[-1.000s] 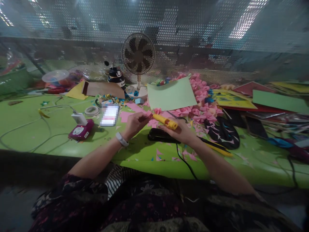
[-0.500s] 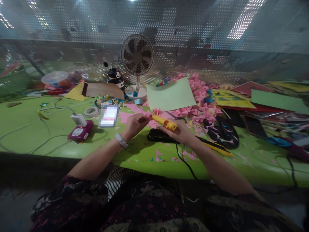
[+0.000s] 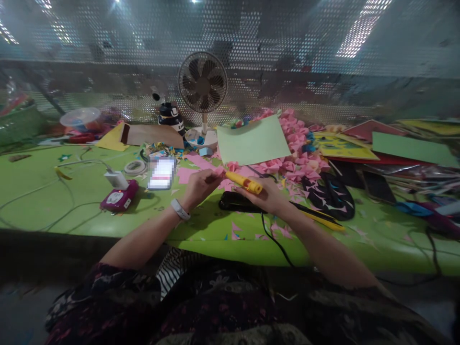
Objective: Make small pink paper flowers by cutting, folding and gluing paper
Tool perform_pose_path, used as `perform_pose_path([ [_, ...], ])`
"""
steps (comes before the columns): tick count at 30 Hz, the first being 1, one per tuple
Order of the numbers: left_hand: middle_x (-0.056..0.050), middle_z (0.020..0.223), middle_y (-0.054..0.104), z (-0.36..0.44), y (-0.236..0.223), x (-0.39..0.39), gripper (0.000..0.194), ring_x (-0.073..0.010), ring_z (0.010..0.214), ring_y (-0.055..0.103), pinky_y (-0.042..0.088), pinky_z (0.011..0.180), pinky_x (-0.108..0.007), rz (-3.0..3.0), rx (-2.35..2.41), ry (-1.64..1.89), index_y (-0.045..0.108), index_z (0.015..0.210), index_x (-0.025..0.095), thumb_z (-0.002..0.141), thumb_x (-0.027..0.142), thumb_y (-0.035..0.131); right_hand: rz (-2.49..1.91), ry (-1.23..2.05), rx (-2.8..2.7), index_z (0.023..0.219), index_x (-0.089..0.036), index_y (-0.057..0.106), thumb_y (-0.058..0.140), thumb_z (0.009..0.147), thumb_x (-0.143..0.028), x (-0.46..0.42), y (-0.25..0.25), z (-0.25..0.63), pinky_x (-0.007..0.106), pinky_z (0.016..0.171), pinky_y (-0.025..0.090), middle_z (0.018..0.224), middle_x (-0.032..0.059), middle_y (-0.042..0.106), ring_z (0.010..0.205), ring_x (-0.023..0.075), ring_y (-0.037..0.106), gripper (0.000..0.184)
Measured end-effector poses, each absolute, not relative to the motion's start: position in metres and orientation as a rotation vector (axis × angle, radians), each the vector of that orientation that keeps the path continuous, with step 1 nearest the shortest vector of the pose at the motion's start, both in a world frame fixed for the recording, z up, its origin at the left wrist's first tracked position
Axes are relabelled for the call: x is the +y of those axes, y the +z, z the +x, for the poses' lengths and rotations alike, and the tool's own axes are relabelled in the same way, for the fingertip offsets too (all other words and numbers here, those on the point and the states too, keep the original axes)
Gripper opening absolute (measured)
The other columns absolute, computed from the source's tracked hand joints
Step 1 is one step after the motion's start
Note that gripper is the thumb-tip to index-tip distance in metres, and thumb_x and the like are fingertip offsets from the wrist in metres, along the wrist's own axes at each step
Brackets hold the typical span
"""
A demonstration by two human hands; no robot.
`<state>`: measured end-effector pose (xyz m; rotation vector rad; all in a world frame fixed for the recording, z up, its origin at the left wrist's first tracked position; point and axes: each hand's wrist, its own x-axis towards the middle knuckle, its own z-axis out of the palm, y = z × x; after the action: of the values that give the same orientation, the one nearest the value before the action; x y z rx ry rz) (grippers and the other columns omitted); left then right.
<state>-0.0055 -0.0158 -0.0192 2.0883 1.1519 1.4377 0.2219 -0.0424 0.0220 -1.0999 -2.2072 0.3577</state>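
Note:
Between the fingers of my left hand [image 3: 201,187] is a small pink paper piece [image 3: 218,171], pinched at the tip of a yellow pen-shaped tool [image 3: 244,182]. My right hand [image 3: 268,194] grips that tool by its thick end, which points toward me and to the right; a reddish opening shows in its side. The exact form of the pink paper is too small to make out. Under my right hand lies a black object with a cord [image 3: 237,201]. Pink paper strips [image 3: 194,163] spread just beyond my left hand.
A heap of folded pink paper pieces [image 3: 294,129] lies behind a pale green sheet [image 3: 253,141]. A fan [image 3: 203,84] stands at the back. Left are a lit phone [image 3: 161,173], a tape roll [image 3: 135,167] and a purple box with charger [image 3: 120,196]. Scissors handles [image 3: 328,196] lie right.
Both hands keep almost the same pose, with the pink paper still at the tool's tip. The whole view has shifted very slightly.

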Motion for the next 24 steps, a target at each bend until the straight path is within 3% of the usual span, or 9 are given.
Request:
perform_pose_path([
  [16,-0.002,0.064,0.062,-0.0062,-0.0236,-0.0133,0.035,-0.0126,0.059,0.052,0.042,0.054,-0.025,1.945,1.143,1.431,0.066,0.07,0.019,0.079,0.052,0.072,-1.09,0.387,-2.197,0.068,-0.02,0.055,0.059,0.088,-0.045,-0.0428,0.0224,0.2212,0.029,0.055,0.036,0.061,0.0025,0.059,0.056,0.0159,0.052,0.032],
  [24,-0.002,0.067,0.064,-0.0054,-0.0271,-0.011,0.033,-0.0116,0.059,0.052,0.043,0.055,-0.024,1.954,1.104,1.448,0.068,0.073,0.017,0.081,0.049,0.07,-1.082,0.373,-2.198,0.07,-0.019,0.058,0.06,0.088,-0.042,-0.0422,0.0211,0.2216,0.028,0.054,0.038,0.064,0.0035,0.063,0.055,0.015,0.053,0.029],
])
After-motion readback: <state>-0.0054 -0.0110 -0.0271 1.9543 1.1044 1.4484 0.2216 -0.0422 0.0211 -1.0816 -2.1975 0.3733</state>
